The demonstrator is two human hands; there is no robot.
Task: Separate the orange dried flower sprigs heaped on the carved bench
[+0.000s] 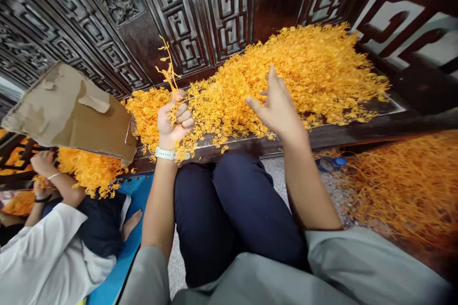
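My left hand [174, 119] is closed around an orange sprig [168, 74]. My right hand [277, 105] is spread just above the heap of orange sprigs [282, 74], still large, on the dark wooden ledge [229, 145]. A pile of thin orange strands [404, 186] lies near on the right.

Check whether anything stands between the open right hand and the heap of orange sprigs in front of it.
Nothing visible does: the right hand hangs open over the heap of orange sprigs, with nothing between them.
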